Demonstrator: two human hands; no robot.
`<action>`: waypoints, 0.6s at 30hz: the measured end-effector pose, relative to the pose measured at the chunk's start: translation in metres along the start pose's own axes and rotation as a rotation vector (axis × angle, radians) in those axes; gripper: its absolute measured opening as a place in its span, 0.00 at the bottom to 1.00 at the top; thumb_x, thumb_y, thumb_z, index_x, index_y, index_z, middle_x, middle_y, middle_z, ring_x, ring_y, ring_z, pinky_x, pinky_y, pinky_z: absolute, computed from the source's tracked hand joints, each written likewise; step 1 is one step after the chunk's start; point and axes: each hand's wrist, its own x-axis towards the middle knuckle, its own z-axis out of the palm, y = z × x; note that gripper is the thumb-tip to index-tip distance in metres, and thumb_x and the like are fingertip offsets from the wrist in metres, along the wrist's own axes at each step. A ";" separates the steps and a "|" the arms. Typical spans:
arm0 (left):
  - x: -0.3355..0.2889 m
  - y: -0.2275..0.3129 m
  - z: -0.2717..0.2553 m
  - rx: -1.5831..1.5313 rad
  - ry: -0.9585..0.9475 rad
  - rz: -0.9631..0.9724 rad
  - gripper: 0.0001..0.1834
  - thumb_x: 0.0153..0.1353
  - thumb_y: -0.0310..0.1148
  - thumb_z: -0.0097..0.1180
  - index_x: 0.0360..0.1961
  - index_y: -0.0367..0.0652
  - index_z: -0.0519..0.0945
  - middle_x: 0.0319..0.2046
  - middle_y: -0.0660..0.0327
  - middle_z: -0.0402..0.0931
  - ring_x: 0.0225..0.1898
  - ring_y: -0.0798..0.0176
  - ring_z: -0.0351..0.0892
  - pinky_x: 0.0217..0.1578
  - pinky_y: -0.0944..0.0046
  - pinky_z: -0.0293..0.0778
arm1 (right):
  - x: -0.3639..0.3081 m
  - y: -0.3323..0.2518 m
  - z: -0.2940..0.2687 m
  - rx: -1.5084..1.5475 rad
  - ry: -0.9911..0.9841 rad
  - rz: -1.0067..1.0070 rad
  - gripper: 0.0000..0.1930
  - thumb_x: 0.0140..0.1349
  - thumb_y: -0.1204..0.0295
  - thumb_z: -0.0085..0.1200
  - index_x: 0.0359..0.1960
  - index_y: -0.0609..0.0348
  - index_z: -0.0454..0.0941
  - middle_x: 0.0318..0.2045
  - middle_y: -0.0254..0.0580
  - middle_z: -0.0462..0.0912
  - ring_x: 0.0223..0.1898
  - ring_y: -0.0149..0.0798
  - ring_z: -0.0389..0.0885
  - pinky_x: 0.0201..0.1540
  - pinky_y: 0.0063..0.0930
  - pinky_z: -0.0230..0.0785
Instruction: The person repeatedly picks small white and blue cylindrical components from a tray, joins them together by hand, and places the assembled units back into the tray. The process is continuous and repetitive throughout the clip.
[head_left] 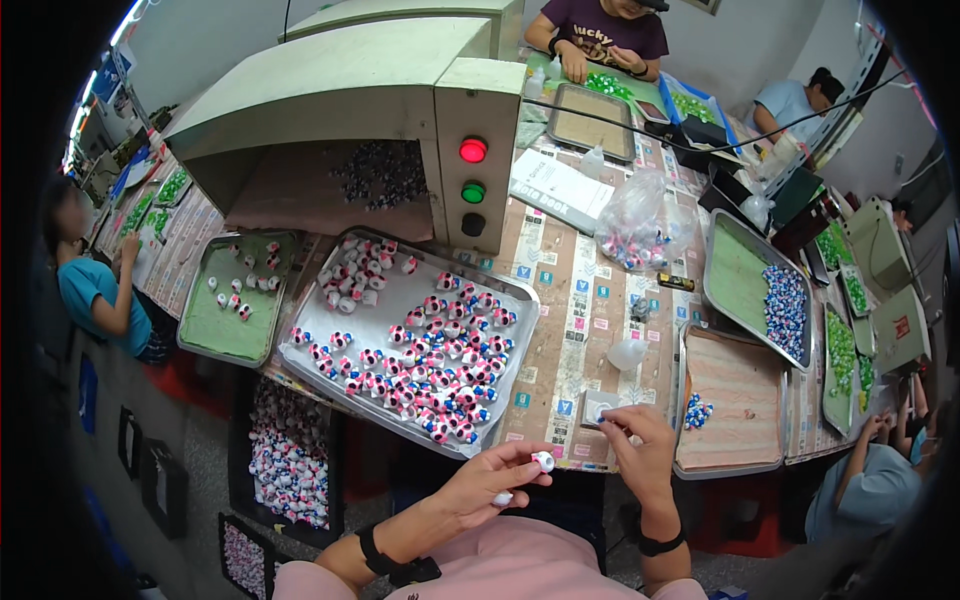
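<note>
My left hand (pixel 490 485) is closed at the table's front edge. Thumb and forefinger pinch a small white toy head (pixel 543 461) with its dark hollow opening showing, and a second small white piece (pixel 503 498) sits against the lower fingers. Close by, my right hand (pixel 643 447) has its fingertips together at a small pale square block (pixel 598 407); anything between them is too small to make out. Left of my hands is a large metal tray (pixel 310 375) lined in white, holding many white, pink and blue toy heads (pixel 430 375).
A tunnel-shaped machine (pixel 340 90) stands behind the tray. To its left lies a green-lined tray (pixel 225 330). On the right are a tray with tiny blue parts (pixel 787 310), a brown-lined tray (pixel 735 400) and a plastic bag (pixel 645 220). Other people work around the tables.
</note>
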 end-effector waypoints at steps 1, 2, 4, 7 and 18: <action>0.001 -0.001 0.000 -0.001 0.004 -0.001 0.19 0.66 0.24 0.52 0.58 0.37 0.70 0.43 0.60 0.75 0.43 0.66 0.80 0.25 0.75 0.73 | -0.004 -0.009 -0.002 0.029 -0.030 0.002 0.08 0.53 0.81 0.61 0.37 0.63 0.84 0.32 0.43 0.82 0.32 0.35 0.80 0.34 0.26 0.71; 0.002 -0.002 0.000 -0.002 0.008 -0.002 0.19 0.66 0.24 0.52 0.58 0.38 0.71 0.43 0.59 0.75 0.43 0.66 0.80 0.25 0.75 0.73 | -0.007 -0.012 -0.004 0.058 -0.059 0.005 0.09 0.53 0.80 0.61 0.37 0.63 0.84 0.32 0.44 0.83 0.32 0.35 0.80 0.34 0.25 0.72; 0.003 -0.003 -0.001 0.005 -0.015 0.006 0.18 0.66 0.25 0.53 0.57 0.39 0.72 0.43 0.60 0.76 0.43 0.67 0.79 0.26 0.75 0.74 | -0.016 -0.012 -0.001 0.169 -0.124 0.007 0.09 0.55 0.78 0.63 0.39 0.62 0.84 0.35 0.43 0.83 0.34 0.32 0.80 0.35 0.23 0.72; 0.003 -0.003 -0.001 0.025 -0.067 0.019 0.18 0.65 0.27 0.55 0.56 0.41 0.73 0.44 0.62 0.77 0.45 0.70 0.79 0.27 0.76 0.76 | -0.029 -0.022 0.006 0.384 -0.170 0.099 0.09 0.57 0.76 0.63 0.40 0.62 0.85 0.36 0.44 0.83 0.37 0.32 0.81 0.38 0.21 0.73; 0.002 -0.007 -0.003 0.109 -0.047 0.090 0.19 0.61 0.25 0.60 0.54 0.37 0.75 0.41 0.61 0.79 0.40 0.70 0.80 0.27 0.77 0.75 | -0.030 -0.029 0.014 0.334 -0.230 0.040 0.09 0.54 0.79 0.64 0.38 0.62 0.85 0.32 0.43 0.83 0.33 0.32 0.81 0.33 0.21 0.72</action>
